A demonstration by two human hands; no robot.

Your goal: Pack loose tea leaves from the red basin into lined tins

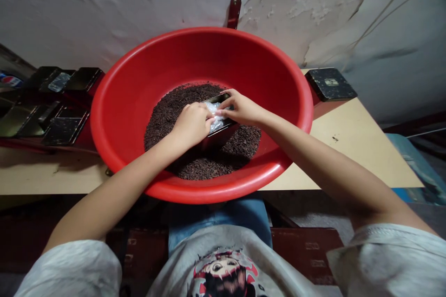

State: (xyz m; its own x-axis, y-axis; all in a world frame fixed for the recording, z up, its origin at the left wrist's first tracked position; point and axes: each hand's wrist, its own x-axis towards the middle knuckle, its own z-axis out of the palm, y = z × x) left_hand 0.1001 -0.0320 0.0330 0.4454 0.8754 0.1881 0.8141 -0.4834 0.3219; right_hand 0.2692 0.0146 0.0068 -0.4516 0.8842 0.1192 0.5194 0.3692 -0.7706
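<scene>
Tin [223, 135], rectangular, dark-metal, sits inside round red plastic basin [202, 194], likely against spills, as left hand [193, 123] at nine, right hand [241, 106] at three o'clock, nearly closed, pinch crumpled clear plastic [216, 124].

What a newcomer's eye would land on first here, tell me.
The big red basin fills the middle of the table, dark grains in its bottom. Inside it, the left hand and right hand meet at a tin holding clear plastic. Behind, right of centre, a large peeled patch scars the wall.
</scene>
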